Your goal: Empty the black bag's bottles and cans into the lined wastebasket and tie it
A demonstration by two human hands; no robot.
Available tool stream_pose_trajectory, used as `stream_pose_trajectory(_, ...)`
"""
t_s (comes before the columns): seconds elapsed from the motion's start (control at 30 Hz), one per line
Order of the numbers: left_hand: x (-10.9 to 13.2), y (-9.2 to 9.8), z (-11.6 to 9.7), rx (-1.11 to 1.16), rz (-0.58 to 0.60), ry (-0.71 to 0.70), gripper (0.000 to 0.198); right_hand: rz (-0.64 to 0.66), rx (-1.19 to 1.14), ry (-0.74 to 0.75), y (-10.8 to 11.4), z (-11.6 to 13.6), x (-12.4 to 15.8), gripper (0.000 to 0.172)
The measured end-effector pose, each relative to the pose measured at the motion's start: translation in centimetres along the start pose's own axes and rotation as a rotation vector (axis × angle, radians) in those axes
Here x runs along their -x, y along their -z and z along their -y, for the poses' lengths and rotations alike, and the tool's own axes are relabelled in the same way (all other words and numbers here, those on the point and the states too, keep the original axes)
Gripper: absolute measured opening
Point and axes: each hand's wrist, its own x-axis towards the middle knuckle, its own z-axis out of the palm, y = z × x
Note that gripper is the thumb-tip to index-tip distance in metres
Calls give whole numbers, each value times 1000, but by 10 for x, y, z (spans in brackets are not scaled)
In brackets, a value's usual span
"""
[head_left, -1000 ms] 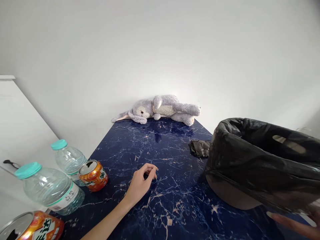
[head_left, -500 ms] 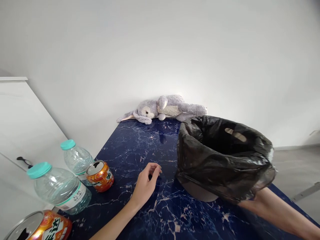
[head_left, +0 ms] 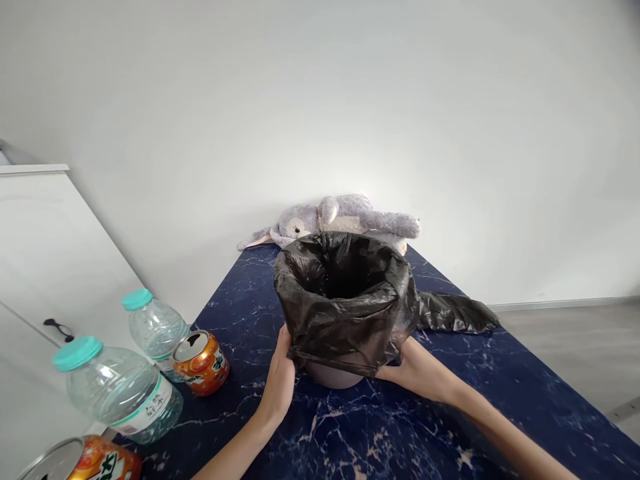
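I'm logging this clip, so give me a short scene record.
Bin: mouth up, with a folded-over black liner
Left hand: against the bin's left side, fingers hidden
Right hand: against the bin's right side, fingers hidden
Bottles: two, teal-capped, at left
Cans: two, orange, beside the bottles
Plush rabbit: lying behind the bin
Black plastic: on the table, right of the bin

Grey plush rabbit [head_left: 353,205] lies on its side at the blue marbled tabletop's [head_left: 240,283] far end, by the white wall [head_left: 350,100]. At left: teal-capped plastic bottle [head_left: 120,383], matching bottle [head_left: 156,327] behind it, opened orange soda can [head_left: 205,367] just beside that, second can [head_left: 107,460] cut off lower left. White cabinet [head_left: 55,247] with black handle [head_left: 59,329] sits behind.
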Motion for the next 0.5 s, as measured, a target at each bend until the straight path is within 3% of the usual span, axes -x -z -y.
stream_pose_trajectory(0.13,-3,7,19,-15,-50,23,95,-10,-23,14,-9,-17,-7,62)
stream_pose_trajectory(0.27,-5,9,30,7,-72,105,110,-70,9,-8,-12,-23,-1,54)
stream_pose_trajectory(0.4,-5,8,28,61,-29,94,119,-39,53,18,-10,-17,2,35)
stream_pose_trajectory(0.5,-5,7,20,47,-11,69,118,-29,60,53,-9,-13,2,31)
